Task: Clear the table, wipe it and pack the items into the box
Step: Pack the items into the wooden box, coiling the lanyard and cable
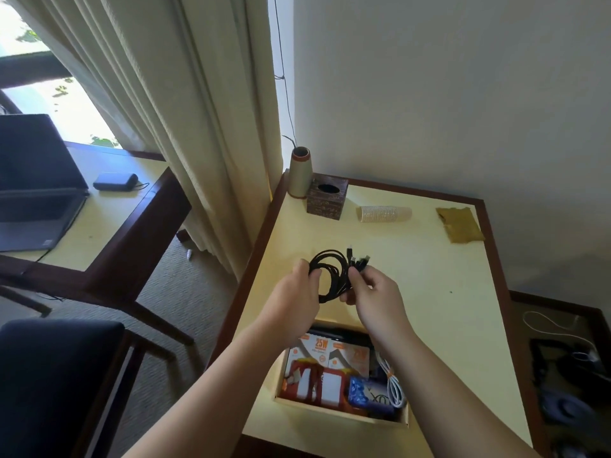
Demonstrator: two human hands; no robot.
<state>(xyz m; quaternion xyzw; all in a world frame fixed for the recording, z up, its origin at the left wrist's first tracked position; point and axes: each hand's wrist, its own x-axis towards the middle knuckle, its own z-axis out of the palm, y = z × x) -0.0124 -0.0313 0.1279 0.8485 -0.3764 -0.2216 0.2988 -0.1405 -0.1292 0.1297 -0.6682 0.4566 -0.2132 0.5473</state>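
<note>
Black cable (334,276), coiled in loops, hangs above the middle of the counter (463,309), gripped by both hands: the left hand (294,292) closes on the loops, the right hand (377,295) pinches the plug ends. The open box (340,413) sits at the near edge, packed. A cloth (459,228) lies by the far right corner, paper cups (383,213) along the far edge.

Open cardboard box (344,416) sits on the near part of the cream-topped wooden table (463,325). Far left corner: tapered ceramic vase (300,171), carved wooden tissue box (327,199) just right of it. Further right lies a toppled stack of paper cups (383,214), then a folded yellow cloth (460,224).
</note>
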